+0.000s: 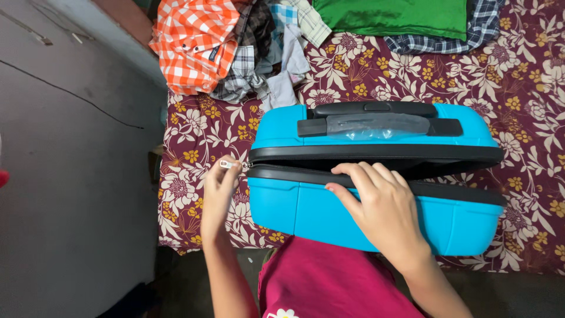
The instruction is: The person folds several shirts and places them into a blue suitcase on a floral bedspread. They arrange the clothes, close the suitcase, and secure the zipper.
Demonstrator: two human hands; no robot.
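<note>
**Blue suitcase half open on a flowered bed**

Blue hard plastic makes the shell of the suitcase [376,176], which lies on a bed with a dark red bedsheet [518,88] printed with white and yellow flowers. The case stands on its side with its black carry handle [376,125] facing up, and its two halves are a little apart, so a dark gap runs between the black zipper edges.

The left hand [219,191] is just beside the left corner of the suitcase. Its fingers are pinched closed on the small silver zipper pull [227,164], which sits at the corner where the gap begins. The right hand [379,203] rests on the nearer half of the case. Its fingers are curled over the black upper edge of that half, and the palm lies flat on the blue shell; this grip is loose and half closed around the rim only.

Behind the suitcase, at the far side of the bed, lies a heap of clothes: an orange and white checked shirt [194,44], grey and blue checked shirts [265,59], and a folded green garment [400,16]. On the left is a grey floor [70,176].
</note>
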